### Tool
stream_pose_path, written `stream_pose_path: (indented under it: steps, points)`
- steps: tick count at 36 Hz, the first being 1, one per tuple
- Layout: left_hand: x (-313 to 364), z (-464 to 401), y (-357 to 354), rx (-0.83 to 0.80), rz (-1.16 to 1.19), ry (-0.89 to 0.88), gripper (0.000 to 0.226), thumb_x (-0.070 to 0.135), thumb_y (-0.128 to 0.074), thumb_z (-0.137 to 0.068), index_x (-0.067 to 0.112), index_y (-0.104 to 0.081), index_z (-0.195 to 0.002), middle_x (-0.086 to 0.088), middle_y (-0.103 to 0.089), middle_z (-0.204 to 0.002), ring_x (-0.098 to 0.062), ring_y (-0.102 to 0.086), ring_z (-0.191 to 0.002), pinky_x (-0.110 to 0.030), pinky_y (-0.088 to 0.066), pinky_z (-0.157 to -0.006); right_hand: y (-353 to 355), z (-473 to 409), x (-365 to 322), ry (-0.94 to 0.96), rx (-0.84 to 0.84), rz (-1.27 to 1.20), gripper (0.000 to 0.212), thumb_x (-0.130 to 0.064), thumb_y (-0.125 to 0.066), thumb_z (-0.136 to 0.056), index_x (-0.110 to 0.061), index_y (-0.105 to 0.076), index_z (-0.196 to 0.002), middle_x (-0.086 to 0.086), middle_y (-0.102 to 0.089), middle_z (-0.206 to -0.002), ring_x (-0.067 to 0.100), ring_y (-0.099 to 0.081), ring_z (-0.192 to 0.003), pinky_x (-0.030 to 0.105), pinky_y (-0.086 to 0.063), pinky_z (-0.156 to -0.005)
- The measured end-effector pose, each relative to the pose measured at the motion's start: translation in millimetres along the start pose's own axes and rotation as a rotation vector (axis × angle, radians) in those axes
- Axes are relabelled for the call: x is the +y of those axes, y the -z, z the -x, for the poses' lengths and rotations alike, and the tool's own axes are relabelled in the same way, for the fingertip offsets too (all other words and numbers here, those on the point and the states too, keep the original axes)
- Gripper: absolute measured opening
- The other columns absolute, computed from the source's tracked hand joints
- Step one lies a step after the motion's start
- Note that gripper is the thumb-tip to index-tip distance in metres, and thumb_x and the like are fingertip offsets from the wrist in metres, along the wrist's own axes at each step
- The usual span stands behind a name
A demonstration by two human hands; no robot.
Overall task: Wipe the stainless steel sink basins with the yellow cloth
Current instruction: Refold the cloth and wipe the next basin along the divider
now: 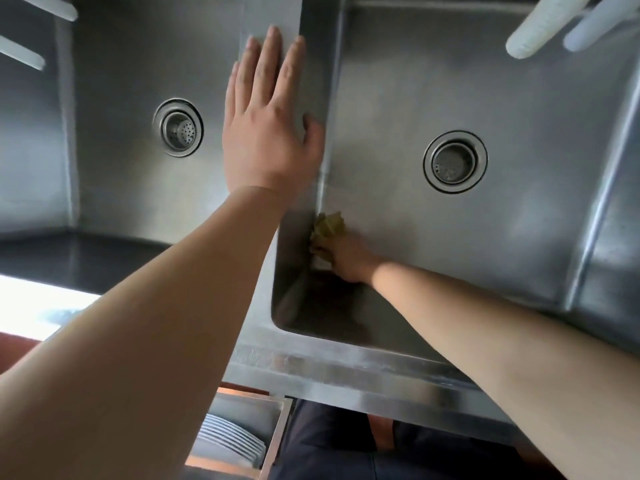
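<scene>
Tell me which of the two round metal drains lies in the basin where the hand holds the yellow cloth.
The right round drain, in the right basin. The right hand presses the yellow cloth there; the left drain is beyond the divider.

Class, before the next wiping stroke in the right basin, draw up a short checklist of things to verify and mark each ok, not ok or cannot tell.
1. Yellow cloth held by right hand: ok.
2. Cloth touching the right basin at its left wall: ok.
3. Left hand flat on the divider, out of the cloth's path: ok.
4. Right drain free of obstruction: ok.
5. Left basin already wiped: cannot tell.
</scene>
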State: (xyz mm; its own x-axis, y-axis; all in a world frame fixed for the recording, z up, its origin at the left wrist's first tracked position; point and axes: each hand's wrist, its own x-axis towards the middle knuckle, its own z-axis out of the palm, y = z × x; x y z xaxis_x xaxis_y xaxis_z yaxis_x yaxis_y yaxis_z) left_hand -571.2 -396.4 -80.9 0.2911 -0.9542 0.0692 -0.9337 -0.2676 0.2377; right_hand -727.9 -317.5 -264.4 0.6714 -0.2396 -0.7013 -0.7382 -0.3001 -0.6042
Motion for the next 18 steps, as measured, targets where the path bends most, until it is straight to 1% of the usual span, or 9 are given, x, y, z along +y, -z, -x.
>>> stream_pose_path:
  steps: [1,3,5,6,10,12,15,18]
  points:
    - [-0.2,-0.1,-0.2,-0.003,-0.001,-0.003,0.071,0.03,-0.044,-0.082,0.02,-0.035,-0.152,-0.006,-0.03,-0.16,-0.028,-0.022,-0.149,-0.04,-0.015,-0.123,-0.6,3.7,2.6,0.016,-0.065,0.022,0.052,-0.013,-0.055,-0.091,-0.026,-0.05,-0.142,0.009,-0.05,-0.147,0.032,-0.046,-0.135,0.038,-0.038,-0.112]
    - [0.1,-0.1,-0.2,-0.013,0.0,-0.004,0.072,0.029,-0.045,-0.082,0.02,-0.034,-0.152,-0.006,-0.028,-0.16,-0.029,-0.02,-0.15,-0.039,-0.014,-0.123,-1.6,15.3,9.6,0.039,-0.16,0.048,0.061,-0.005,-0.053,-0.087,-0.025,-0.048,-0.144,0.007,-0.046,-0.151,0.029,-0.042,-0.14,0.037,-0.033,-0.116]
    - [0.3,-0.3,0.5,-0.019,0.004,-0.002,0.072,0.029,-0.045,-0.082,0.02,-0.034,-0.153,-0.006,-0.028,-0.161,-0.029,-0.02,-0.15,-0.039,-0.013,-0.123,-0.7,28.1,15.6,0.028,-0.137,0.054,0.066,-0.002,-0.055,-0.084,-0.03,-0.049,-0.143,0.007,-0.043,-0.153,0.03,-0.042,-0.139,0.031,-0.031,-0.116]
    - [0.3,-0.6,0.9,-0.019,0.005,-0.001,0.071,0.029,-0.044,-0.083,0.02,-0.034,-0.153,-0.006,-0.028,-0.161,-0.029,-0.02,-0.15,-0.039,-0.013,-0.123,0.2,33.7,18.2,0.016,-0.121,0.057,0.066,-0.002,-0.056,-0.084,-0.032,-0.05,-0.142,0.008,-0.043,-0.153,0.032,-0.042,-0.137,0.03,-0.031,-0.112]
    - [-0.1,-0.7,2.0,-0.029,0.013,-0.011,0.07,0.03,-0.044,-0.084,0.02,-0.034,-0.152,-0.006,-0.028,-0.161,-0.029,-0.02,-0.15,-0.04,-0.013,-0.123,3.3,55.9,31.9,-0.085,-0.127,0.028,0.065,0.002,-0.054,-0.084,-0.031,-0.052,-0.14,0.011,-0.038,-0.155,0.034,-0.039,-0.139,0.031,-0.031,-0.112]
    - [-0.1,-0.6,2.4,-0.033,0.016,-0.008,0.07,0.03,-0.045,-0.084,0.02,-0.034,-0.152,-0.006,-0.028,-0.161,-0.029,-0.019,-0.15,-0.04,-0.013,-0.123,4.8,69.9,43.5,-0.149,-0.129,0.02,0.066,0.006,-0.05,-0.085,-0.031,-0.052,-0.14,0.01,-0.039,-0.154,0.034,-0.039,-0.139,0.03,-0.032,-0.111]
    - [0.4,-0.5,3.5,-0.043,0.012,-0.002,0.07,0.029,-0.045,-0.084,0.02,-0.033,-0.153,-0.005,-0.027,-0.161,-0.029,-0.019,-0.15,-0.04,-0.013,-0.123,10.9,96.6,67.9,-0.264,-0.135,0.014,0.067,0.008,-0.048,-0.087,-0.032,-0.053,-0.139,0.008,-0.04,-0.153,0.032,-0.043,-0.136,0.023,-0.035,-0.103]
    - [1.4,0.2,4.5,-0.047,0.023,0.003,0.071,0.028,-0.046,-0.083,0.02,-0.034,-0.152,-0.006,-0.028,-0.161,-0.029,-0.019,-0.15,-0.039,-0.013,-0.123,15.3,125.4,98.1,-0.391,-0.122,-0.017,0.065,0.008,-0.044,-0.088,-0.034,-0.056,-0.135,0.006,-0.044,-0.15,0.03,-0.051,-0.128,0.015,-0.032,-0.088]
